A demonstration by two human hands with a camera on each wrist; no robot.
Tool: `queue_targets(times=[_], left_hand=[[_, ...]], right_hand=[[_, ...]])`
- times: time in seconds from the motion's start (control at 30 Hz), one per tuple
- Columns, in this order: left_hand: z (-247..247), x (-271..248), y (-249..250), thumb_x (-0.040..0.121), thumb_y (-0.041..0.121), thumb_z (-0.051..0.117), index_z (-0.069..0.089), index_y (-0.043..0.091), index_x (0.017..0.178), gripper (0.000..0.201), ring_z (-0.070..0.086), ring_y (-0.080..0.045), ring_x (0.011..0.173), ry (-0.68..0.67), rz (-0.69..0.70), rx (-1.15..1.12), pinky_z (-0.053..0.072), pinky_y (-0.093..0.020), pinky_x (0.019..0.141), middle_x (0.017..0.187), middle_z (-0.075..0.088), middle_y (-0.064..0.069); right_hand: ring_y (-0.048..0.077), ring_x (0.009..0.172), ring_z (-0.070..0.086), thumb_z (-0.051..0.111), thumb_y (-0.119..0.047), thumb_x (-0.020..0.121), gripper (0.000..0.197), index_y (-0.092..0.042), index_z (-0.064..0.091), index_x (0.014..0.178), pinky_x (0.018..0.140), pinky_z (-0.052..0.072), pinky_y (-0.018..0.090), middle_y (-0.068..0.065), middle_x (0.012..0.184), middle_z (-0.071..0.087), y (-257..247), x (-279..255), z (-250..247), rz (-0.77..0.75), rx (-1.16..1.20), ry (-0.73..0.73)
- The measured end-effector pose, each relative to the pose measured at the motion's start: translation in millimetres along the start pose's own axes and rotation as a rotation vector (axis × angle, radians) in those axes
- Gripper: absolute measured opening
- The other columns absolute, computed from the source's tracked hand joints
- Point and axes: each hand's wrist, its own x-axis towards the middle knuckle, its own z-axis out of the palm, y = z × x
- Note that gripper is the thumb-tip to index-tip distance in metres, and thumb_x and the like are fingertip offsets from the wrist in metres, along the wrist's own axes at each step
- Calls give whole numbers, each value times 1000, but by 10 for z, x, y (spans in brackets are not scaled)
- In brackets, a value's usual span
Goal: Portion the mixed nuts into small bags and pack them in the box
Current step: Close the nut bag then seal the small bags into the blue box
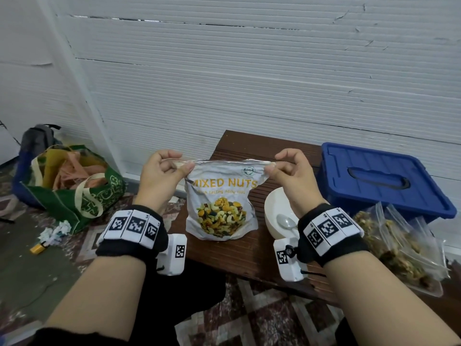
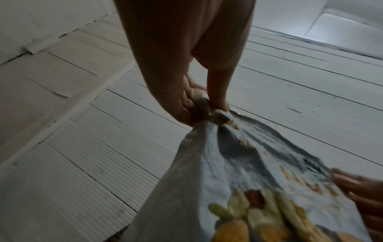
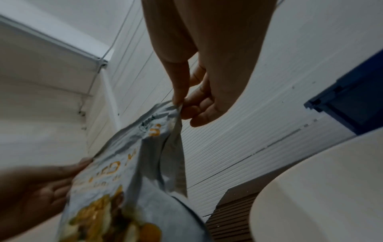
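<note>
Here, from the head view, the left hand (image 1: 162, 174) and right hand (image 1: 290, 174) are each pinching a top corner of the white foil mixed-nuts pouch (image 1: 222, 203) standing on the brown slatted table (image 1: 249, 255). Both wrist views are confirming thumb-and-finger pinches; pulling evenly outward should open the pouch without spilling.

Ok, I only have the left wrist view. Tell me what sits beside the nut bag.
Observer: A white bowl with a spoon in it stands right of the mixed nuts bag, on the brown table.
Operator: Report the box.
Observer: The blue box is behind the bowl, with its lid on.
Operator: Now the small bags.
Observer: Clear small bags holding nuts lie on the near side of the box, far right.
</note>
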Motion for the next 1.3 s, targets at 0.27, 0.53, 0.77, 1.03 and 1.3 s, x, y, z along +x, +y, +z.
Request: queue_targets(times=[0.27,0.53,0.77,1.03,1.3], left_hand=[[17,-3,7,73,0,75,55,16,87,29,61,-1,59,-51,0,-37,50,-13,62,69,62,1],[61,-56,95,70,14,76,59,19,96,31,67,-3,74,-168,0,2,51,-13,65,84,70,2],[118,-71,116,67,14,78,58,19,88,29,63,-4,61,-134,30,38,49,-15,60,69,63,1],[164,-107,173,50,20,84,61,18,89,46,70,-14,80,-163,6,50,56,-30,77,73,72,2],[182,-116,202,48,23,85,60,17,87,47,70,-13,75,-140,-3,77,55,-34,81,71,72,-2]], right_hand=[[27,77,51,63,12,81,34,-16,45,81,73,47,41,12,73,54,-17,-4,-3,18,-11,38],[9,63,63,65,10,81,33,-16,50,93,49,51,21,8,79,61,-108,6,49,-4,-80,-98],[17,69,60,66,10,80,33,-17,48,89,50,50,22,10,77,58,-112,39,106,-16,-118,-84],[6,66,63,80,-7,70,35,-25,56,88,63,52,23,-5,68,68,-200,70,180,-104,-379,-133],[4,82,61,78,-15,75,51,-30,54,117,77,44,18,-11,78,68,-367,90,218,-204,-659,-321]])
